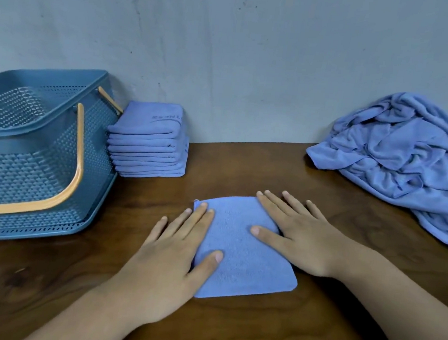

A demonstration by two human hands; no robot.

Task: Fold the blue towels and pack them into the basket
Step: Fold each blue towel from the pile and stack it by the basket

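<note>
A small folded blue towel [240, 251] lies flat on the wooden table [244, 166] in front of me. My left hand [173, 257] presses on its left edge with straight fingers and the thumb on the cloth. My right hand [295, 234] lies flat on its right edge, fingers spread. A stack of several folded blue towels [148, 142] stands against the wall beside the blue plastic basket [30, 170], which has orange handles and sits at the left. A heap of unfolded blue towels [403, 159] is piled at the right.
A grey wall runs along the table's far edge, right behind the stack and the heap. Bare dark wood shows between the stack and the heap, and in front of the basket.
</note>
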